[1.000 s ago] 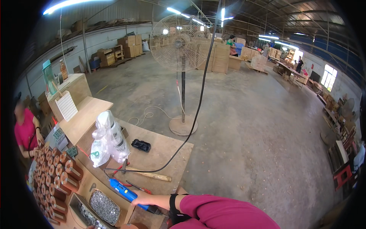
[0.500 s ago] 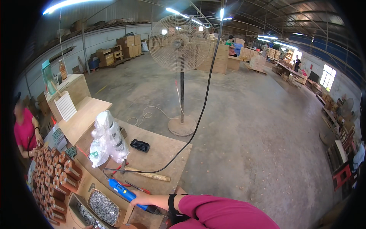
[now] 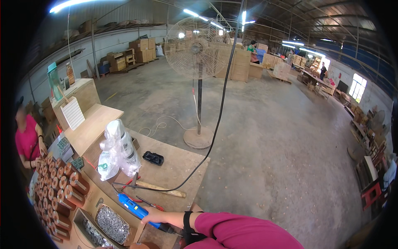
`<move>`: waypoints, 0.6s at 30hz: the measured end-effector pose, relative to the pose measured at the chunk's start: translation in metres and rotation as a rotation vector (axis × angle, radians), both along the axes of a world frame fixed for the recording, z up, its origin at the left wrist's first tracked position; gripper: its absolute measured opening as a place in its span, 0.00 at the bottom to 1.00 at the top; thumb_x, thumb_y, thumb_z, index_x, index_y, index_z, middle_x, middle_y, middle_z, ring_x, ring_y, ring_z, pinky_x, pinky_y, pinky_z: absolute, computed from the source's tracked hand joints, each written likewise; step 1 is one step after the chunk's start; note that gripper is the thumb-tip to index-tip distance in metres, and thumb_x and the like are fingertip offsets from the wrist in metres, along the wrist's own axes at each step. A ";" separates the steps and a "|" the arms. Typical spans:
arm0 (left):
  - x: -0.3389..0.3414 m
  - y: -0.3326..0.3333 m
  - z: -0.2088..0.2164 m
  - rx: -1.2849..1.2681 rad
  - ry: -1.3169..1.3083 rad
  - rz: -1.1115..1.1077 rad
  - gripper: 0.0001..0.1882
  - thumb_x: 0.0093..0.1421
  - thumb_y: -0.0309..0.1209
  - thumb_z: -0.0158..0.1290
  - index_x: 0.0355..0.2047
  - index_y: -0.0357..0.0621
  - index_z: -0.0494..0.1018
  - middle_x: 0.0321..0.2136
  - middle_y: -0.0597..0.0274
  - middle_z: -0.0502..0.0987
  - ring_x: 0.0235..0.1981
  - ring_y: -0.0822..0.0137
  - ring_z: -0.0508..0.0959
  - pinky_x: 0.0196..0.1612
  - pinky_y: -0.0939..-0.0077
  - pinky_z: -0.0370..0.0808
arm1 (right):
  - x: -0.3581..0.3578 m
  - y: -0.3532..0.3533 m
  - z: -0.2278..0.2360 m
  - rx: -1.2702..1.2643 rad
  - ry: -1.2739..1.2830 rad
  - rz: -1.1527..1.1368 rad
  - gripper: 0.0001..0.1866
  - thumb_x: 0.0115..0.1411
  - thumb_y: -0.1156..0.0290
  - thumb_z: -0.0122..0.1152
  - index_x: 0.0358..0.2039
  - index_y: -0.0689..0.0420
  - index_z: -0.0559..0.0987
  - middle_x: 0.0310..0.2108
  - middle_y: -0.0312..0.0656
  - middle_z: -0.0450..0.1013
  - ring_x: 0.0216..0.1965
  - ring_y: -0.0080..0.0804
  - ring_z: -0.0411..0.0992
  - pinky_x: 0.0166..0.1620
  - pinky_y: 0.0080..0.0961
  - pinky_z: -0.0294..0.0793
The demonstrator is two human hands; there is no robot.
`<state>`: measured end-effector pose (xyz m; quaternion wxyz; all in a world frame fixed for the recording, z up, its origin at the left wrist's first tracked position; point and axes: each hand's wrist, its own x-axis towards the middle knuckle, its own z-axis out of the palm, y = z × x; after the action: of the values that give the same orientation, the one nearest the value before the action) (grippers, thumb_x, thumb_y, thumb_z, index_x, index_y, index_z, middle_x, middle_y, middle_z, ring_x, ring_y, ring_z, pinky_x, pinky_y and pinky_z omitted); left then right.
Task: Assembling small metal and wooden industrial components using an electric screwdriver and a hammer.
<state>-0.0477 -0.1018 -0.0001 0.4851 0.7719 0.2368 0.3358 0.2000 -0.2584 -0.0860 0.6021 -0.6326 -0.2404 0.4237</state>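
My right hand [image 3: 154,216] is closed around a blue electric screwdriver [image 3: 133,206], whose black cord rises from its far end. The tool slants down toward the lower edge, its black nose just past my hand. Beneath it, a brown wooden cylinder [image 3: 141,245] is cut off by the frame. To the left, a cardboard box [image 3: 132,237] holds small metal screws [image 3: 111,224]. Beside that stands another box with flat metal pieces [image 3: 94,234]. Only a sliver of what looks like my left hand [image 3: 106,247] shows near these boxes; its fingers are hidden.
Several brown cylinders [image 3: 74,195] stand at left, near a co-worker in pink [image 3: 27,139]. A hammer [image 3: 161,189], red-handled pliers [image 3: 132,182], a black tray [image 3: 153,158] and plastic-wrapped rolls [image 3: 124,149] lie on the table [image 3: 182,168]. Beyond stands a fan [image 3: 199,103].
The view has shifted slightly. My right hand and the electric screwdriver keep nearly the same place. The sliver of left hand sits a little farther right along the lower edge.
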 end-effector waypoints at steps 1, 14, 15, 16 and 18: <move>-0.001 0.001 -0.003 0.000 -0.001 0.000 0.06 0.57 0.21 0.45 0.36 0.39 0.66 0.29 0.57 0.73 0.32 0.70 0.73 0.36 0.80 0.69 | 0.000 0.000 0.000 0.001 0.002 0.002 0.35 0.39 0.67 0.63 0.49 0.60 0.63 0.27 0.42 0.69 0.21 0.27 0.69 0.21 0.23 0.70; -0.004 -0.003 -0.001 0.183 -0.040 0.037 0.06 0.54 0.20 0.49 0.33 0.36 0.71 0.30 0.57 0.74 0.33 0.69 0.72 0.38 0.78 0.71 | -0.001 0.001 0.001 0.012 -0.035 -0.007 0.37 0.39 0.67 0.63 0.51 0.59 0.61 0.30 0.42 0.69 0.23 0.27 0.69 0.22 0.23 0.71; -0.003 -0.006 0.002 0.201 -0.065 0.022 0.06 0.53 0.19 0.49 0.33 0.35 0.71 0.29 0.58 0.74 0.33 0.68 0.72 0.37 0.78 0.71 | -0.003 -0.002 0.004 0.005 -0.041 -0.030 0.35 0.38 0.67 0.63 0.49 0.60 0.64 0.29 0.43 0.69 0.24 0.28 0.69 0.24 0.24 0.70; -0.002 -0.009 0.006 0.199 -0.064 0.022 0.06 0.53 0.19 0.49 0.33 0.35 0.71 0.29 0.58 0.74 0.33 0.68 0.72 0.37 0.78 0.71 | -0.003 -0.003 0.007 -0.006 -0.043 -0.054 0.33 0.37 0.67 0.63 0.46 0.61 0.66 0.29 0.43 0.70 0.26 0.29 0.69 0.27 0.26 0.70; 0.002 -0.015 0.015 0.205 -0.117 0.014 0.06 0.52 0.16 0.49 0.31 0.34 0.71 0.28 0.57 0.73 0.32 0.67 0.72 0.36 0.76 0.71 | -0.003 -0.001 0.002 0.003 -0.049 -0.054 0.33 0.37 0.67 0.63 0.47 0.61 0.65 0.29 0.43 0.70 0.25 0.29 0.69 0.26 0.26 0.70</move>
<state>-0.0461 -0.1166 0.0147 0.4142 0.7949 0.1781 0.4060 0.1975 -0.2590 -0.0838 0.6082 -0.6482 -0.2384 0.3912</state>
